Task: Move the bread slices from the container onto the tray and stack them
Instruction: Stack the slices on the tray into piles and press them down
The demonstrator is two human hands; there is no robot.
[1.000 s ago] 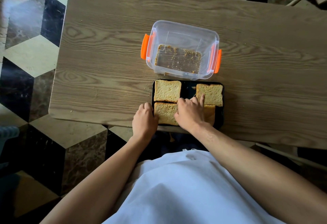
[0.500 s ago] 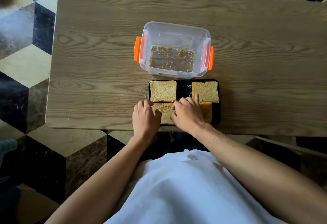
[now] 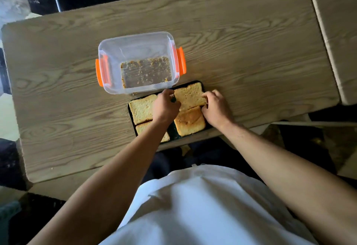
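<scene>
A black tray (image 3: 133, 126) lies at the table's near edge with several bread slices on it. My left hand (image 3: 165, 106) and my right hand (image 3: 216, 107) both pinch the far right bread slice (image 3: 190, 96), one at each side edge. Below it sits the near right slice (image 3: 190, 124). The far left slice (image 3: 141, 108) lies flat, and the near left slice (image 3: 146, 128) is partly hidden under my left forearm. The clear container (image 3: 114, 82) with orange clips stands just beyond the tray and holds only crumbs.
The wooden table (image 3: 251, 51) stretches far to the right and left. A second tabletop (image 3: 340, 32) adjoins at the right. A chair stands beyond the far edge, over a patterned floor.
Both hands left the near left slice and moved up and right to the far right slice. The camera view shifted and tilted.
</scene>
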